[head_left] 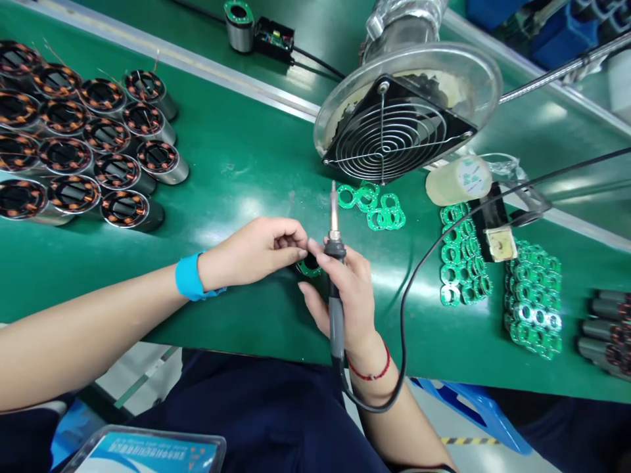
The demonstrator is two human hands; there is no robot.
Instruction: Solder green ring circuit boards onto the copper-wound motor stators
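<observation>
My right hand (352,289) is wrapped around a soldering iron (336,328), its metal tip pointing away from me toward the fan. Thumb and index finger of my left hand (259,253) are pinched together; whatever lies between them is too small or hidden to make out. Under the fingertips of both hands shows a green ring-shaped circuit board (309,267) with a dark centre, mostly covered by the hands. It seems to sit on a part whose body I cannot see. Just beyond my hands lie several loose green ring boards (387,217).
Wire-wound motor stators (125,209) stand in rows at left. A fume fan (389,135) hangs over the back. At right are a bottle (458,180), an iron stand with sponge (500,243) and stacked ring boards (532,295). The iron's cable (405,315) loops rightward.
</observation>
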